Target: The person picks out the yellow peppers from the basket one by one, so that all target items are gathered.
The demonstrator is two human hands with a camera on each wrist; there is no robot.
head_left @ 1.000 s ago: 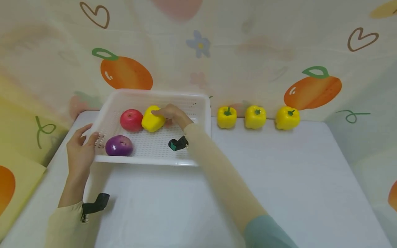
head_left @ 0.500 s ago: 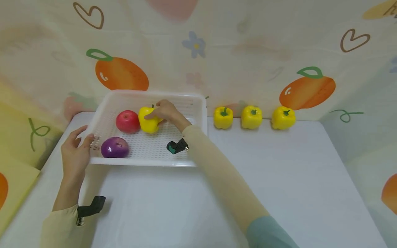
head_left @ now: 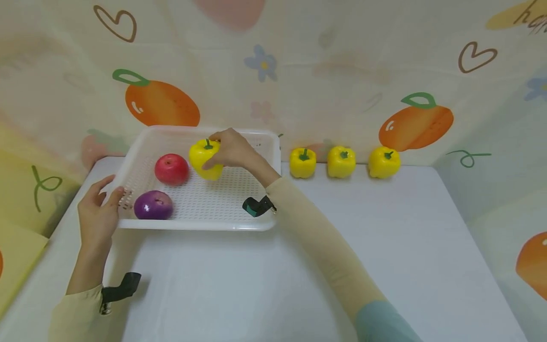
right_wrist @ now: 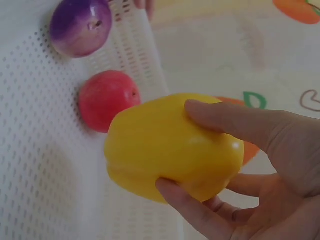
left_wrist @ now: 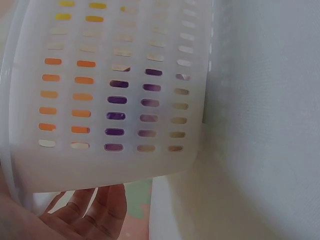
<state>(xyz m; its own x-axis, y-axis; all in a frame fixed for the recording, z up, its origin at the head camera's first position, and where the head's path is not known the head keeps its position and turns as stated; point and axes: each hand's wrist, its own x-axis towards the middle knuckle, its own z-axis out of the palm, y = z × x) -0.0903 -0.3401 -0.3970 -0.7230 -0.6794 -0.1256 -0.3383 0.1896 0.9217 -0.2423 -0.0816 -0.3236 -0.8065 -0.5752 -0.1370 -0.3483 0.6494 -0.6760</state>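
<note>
My right hand (head_left: 234, 148) grips a yellow bell pepper (head_left: 202, 159) over the white perforated basket (head_left: 239, 225). In the right wrist view the thumb and fingers stand on either side of the bell pepper (right_wrist: 165, 150), and open air or basket floor shows around it. A red, apple-like fruit (head_left: 172, 169) lies in the basket, left of the pepper. Nearer the front-left corner is a glossy purple vegetable (head_left: 153, 205) with a pale end. My left hand (head_left: 97, 213) holds the basket's left rim; in the left wrist view its fingers (left_wrist: 107, 210) reach past the slotted wall.
Right of the basket, three more yellow bell peppers (head_left: 303, 163) stand in a row along the back of the white table (head_left: 325, 266). A printed cloth (head_left: 299, 85) hangs just behind. Each wrist carries a small black camera (head_left: 124, 287).
The pepper has been tipped from lying to upright, stem up, and raised somewhat by my right hand. My left hand keeps its hold on the rim. The whole view has drifted slightly.
</note>
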